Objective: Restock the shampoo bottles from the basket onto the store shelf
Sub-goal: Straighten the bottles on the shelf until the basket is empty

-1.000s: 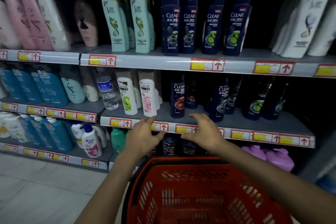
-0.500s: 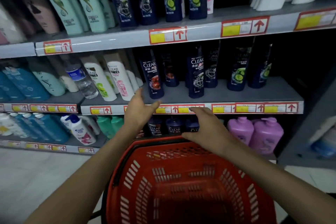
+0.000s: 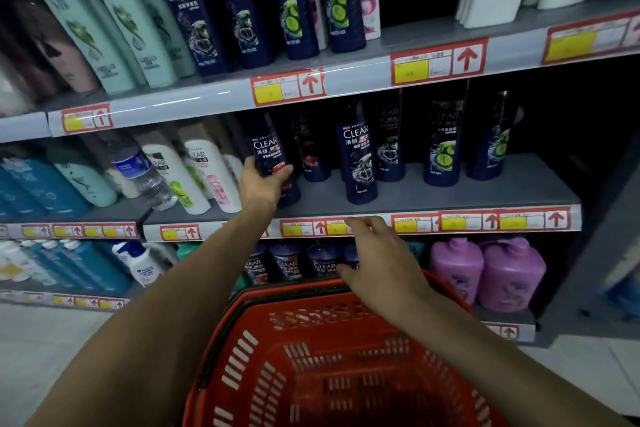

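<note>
My left hand (image 3: 260, 185) grips a dark blue Clear shampoo bottle (image 3: 269, 149) that stands at the left end of the dark bottles on the middle shelf (image 3: 450, 198). My right hand (image 3: 377, 263) hovers open, fingers spread, in front of that shelf's price strip and above the far rim of the red basket (image 3: 332, 367). No bottle shows inside the basket, whose bottom is dark. Another dark blue Clear bottle (image 3: 360, 163) stands alone near the shelf's front, with more behind it.
White Clear bottles (image 3: 207, 177) and a water bottle (image 3: 145, 177) stand left of my left hand. Tall Clear bottles (image 3: 239, 7) fill the upper shelf. Purple jugs (image 3: 485, 274) and small Clear bottles (image 3: 287, 263) sit on the lower shelf. Bare grey shelf lies at the right.
My left hand has gone from the shelf edge up to the dark Clear bottle and taken hold of it. My right hand stays open near the price strip. The view has drawn closer.
</note>
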`<action>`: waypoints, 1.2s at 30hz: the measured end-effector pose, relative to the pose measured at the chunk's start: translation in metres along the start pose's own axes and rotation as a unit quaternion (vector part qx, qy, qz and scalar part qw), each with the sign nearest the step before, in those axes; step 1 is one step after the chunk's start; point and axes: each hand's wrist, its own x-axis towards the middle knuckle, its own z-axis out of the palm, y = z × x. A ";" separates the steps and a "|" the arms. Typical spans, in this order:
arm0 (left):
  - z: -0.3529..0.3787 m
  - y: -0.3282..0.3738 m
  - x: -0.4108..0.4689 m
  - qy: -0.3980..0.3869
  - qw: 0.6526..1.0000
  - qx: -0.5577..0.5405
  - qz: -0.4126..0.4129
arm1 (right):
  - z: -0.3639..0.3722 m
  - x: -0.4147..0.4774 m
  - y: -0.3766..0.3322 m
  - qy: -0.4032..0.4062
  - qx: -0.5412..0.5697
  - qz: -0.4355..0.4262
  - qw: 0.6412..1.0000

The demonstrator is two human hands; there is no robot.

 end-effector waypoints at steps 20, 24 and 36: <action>-0.107 -0.022 -0.129 0.036 0.992 -0.125 -0.005 | 0.008 -0.018 0.003 -0.048 0.000 0.027 0.998; -0.117 -0.024 -0.134 0.031 0.979 -0.192 -0.068 | 0.023 -0.018 0.001 -0.020 0.024 0.035 0.999; -0.132 -0.025 -0.085 -0.029 0.982 -0.170 -0.076 | 0.073 0.117 -0.070 0.068 0.100 0.049 0.991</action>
